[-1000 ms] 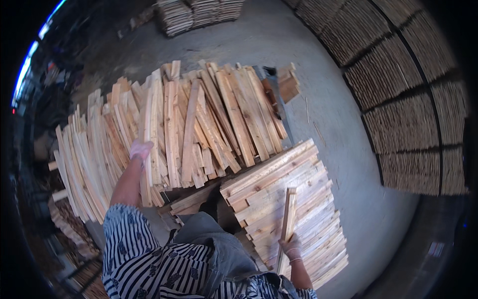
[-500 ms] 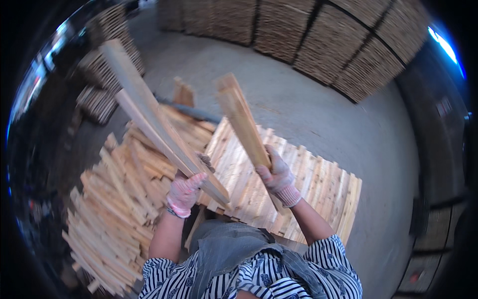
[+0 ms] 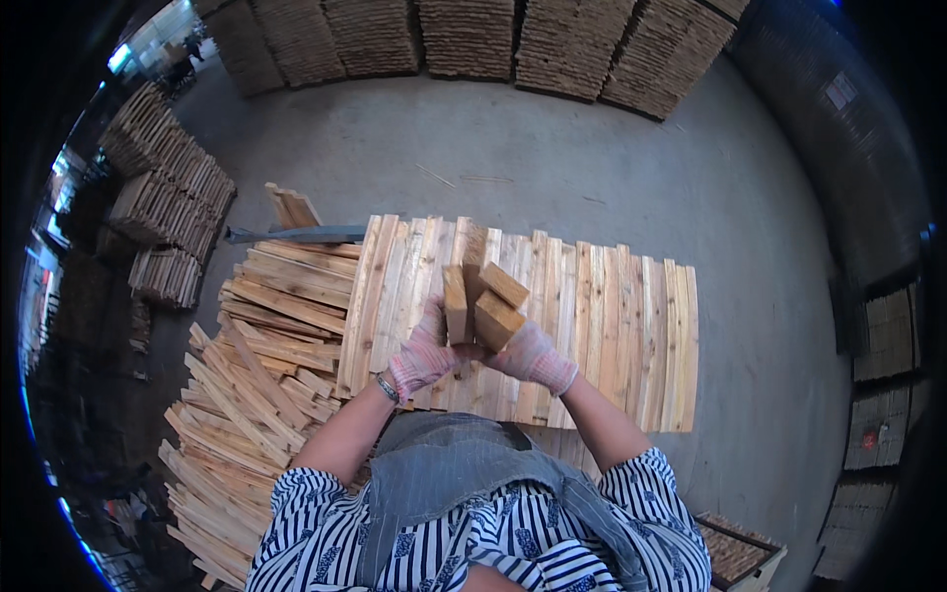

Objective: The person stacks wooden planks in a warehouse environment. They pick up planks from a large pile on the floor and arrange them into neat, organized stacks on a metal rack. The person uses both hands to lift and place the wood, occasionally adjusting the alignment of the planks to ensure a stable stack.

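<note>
My left hand [image 3: 422, 353] and my right hand [image 3: 536, 359], both in pale pinkish knit gloves, are closed around a bundle of wooden boards [image 3: 499, 320]. The boards stand up on end, their cut ends toward me and at uneven heights. My left hand grips the bundle's left side and my right hand its right side, close together at the bottom. Below them a row of planks [image 3: 592, 335] lies side by side in a flat layer. The lower ends of the held boards are hidden, so I cannot tell whether they touch that layer.
Left of the layer lies a jumbled pile of loose boards [image 3: 232, 429]. A grey bar [image 3: 296, 235] juts out at its far end. Tall wood stacks [image 3: 469, 39] line the back, with more stacks [image 3: 163, 222] at left and bundles [image 3: 878, 434] at right. Concrete floor [image 3: 631, 168] lies between.
My hands have come together. The boards each held separately, slanting away to the far left, are now upright in one bundle over the plank layer. The view has also shifted.
</note>
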